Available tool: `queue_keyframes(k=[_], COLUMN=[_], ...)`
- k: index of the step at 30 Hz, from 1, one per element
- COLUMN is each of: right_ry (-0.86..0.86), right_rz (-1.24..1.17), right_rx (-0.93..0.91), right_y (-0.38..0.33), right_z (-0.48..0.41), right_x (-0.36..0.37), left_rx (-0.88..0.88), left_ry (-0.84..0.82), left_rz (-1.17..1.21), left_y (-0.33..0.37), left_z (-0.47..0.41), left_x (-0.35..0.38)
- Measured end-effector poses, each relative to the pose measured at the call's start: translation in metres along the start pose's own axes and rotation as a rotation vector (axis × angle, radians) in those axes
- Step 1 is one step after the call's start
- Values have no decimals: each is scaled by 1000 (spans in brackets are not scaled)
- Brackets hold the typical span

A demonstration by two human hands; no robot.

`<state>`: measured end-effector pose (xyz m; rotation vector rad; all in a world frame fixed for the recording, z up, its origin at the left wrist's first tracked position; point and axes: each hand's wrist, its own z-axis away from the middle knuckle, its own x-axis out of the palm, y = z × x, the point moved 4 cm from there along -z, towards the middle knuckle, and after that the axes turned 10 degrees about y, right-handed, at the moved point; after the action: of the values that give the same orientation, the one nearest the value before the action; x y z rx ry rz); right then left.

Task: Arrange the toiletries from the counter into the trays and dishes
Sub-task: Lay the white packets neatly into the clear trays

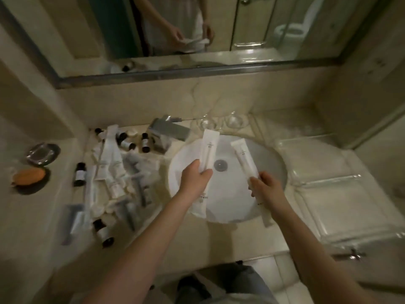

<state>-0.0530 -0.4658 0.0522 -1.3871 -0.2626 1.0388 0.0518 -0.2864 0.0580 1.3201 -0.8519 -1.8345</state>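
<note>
My left hand [196, 176] grips a long white wrapped packet [209, 148] near its middle, held over the white sink basin [186, 159]. My right hand [266, 186] grips a second long white packet [242, 153], tilted, also above the basin. Left of the basin lies a loose pile of toiletries [114, 172]: white packets, wrapped razors and small dark bottles [79, 174]. A clear tray [341, 207] lies on the counter to the right of the basin. At far left stand a clear dish [42, 153] and a dark dish holding an orange soap [28, 176].
A chrome faucet [167, 132] stands behind the basin. Two clear glasses [235, 120] stand at the back against the wall. A mirror spans the wall above. The counter's front edge runs below my forearms, with tiled floor beyond.
</note>
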Motion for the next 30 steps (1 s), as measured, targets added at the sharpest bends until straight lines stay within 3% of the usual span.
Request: queue_keyframes(k=[6,11,18,25,30], right_ry=[200,219,96,-187,-249], right_rz=[-117,-46,472,991,1243], right_rx=[74,98,-46,-206,-384], right_y=[41,68,76,57,65], right_z=[-42,-82,-182,-251,-280], right_x=[-91,-149,-210,-199,-172], left_rx=[125,155,76,88,38], left_ry=[-232,-326,-324,-283,-251], left_rz=[-78,-156,-152,-185,-158], left_y=[76,104,128,129,126], left_z=[-2,-4,-35,-63,-74], left_x=[104,169,225,236,243])
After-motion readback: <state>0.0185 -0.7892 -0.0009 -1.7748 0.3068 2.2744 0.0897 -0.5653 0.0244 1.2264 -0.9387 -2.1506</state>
